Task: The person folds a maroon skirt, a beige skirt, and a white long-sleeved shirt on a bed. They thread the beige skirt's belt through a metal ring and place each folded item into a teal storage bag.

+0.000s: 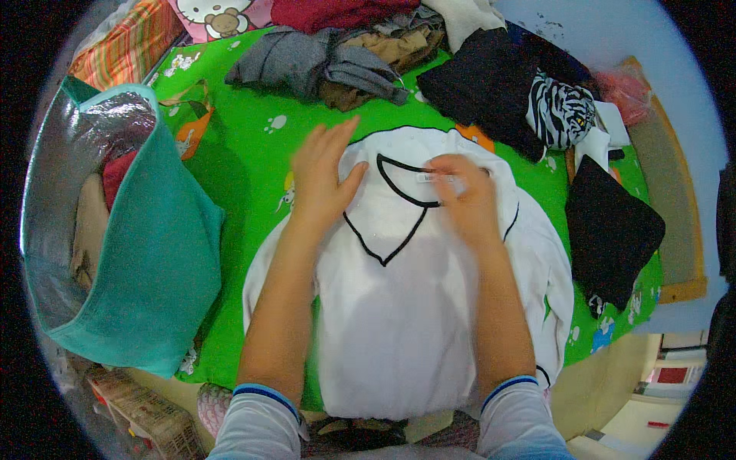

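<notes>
A white long-sleeved garment (397, 322) with black trim outlining its collar and V-shaped neckline lies spread out before me. My left hand (328, 172) is at the upper left of it, beside the collar, fingers apart and slightly blurred, holding nothing that I can see. At the right side of the collar is my right hand (466, 195), blurred, with its fingers bent over the collar edge and a small white label (426, 177) next to them. Whether those fingers grip the cloth cannot be made out.
A green patterned cloth (247, 149) covers the surface. At left stands a teal bag (167, 247) with a silvery lining and clothes inside. Grey clothing (287, 63) lies beyond; black garments (483, 86) and a zebra-print cloth (560, 112) lie at right. A plastic basket (152, 411) sits lower left.
</notes>
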A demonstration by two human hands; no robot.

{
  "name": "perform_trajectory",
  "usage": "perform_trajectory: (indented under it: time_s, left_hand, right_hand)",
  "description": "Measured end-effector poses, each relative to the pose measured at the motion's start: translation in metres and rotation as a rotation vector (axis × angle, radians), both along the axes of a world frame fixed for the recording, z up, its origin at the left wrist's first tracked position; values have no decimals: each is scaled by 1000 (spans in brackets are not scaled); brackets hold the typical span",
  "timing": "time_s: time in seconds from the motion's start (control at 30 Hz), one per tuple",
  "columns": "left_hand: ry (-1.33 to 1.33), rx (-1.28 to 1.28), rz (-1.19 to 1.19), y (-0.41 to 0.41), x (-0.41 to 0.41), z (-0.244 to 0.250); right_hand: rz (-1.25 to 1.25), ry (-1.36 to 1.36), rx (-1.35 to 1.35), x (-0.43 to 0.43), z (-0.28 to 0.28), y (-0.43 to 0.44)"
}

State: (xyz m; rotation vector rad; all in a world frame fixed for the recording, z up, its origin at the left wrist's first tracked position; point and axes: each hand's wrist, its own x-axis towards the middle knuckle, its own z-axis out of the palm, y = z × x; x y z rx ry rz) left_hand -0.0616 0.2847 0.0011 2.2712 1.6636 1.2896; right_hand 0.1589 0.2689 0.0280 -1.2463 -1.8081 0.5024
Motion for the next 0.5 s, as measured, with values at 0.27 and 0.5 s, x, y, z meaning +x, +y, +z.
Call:
perform_trajectory:
  time_s: [0.27,0.5]
  left_hand:
    - [28,-384,-82,22,5,-16]
    - [62,-203,-150,18,19,3]
  right_hand:
    - [-56,-168,-278,145,-16,40]
    - [-278,-435,150,107,-30,38]
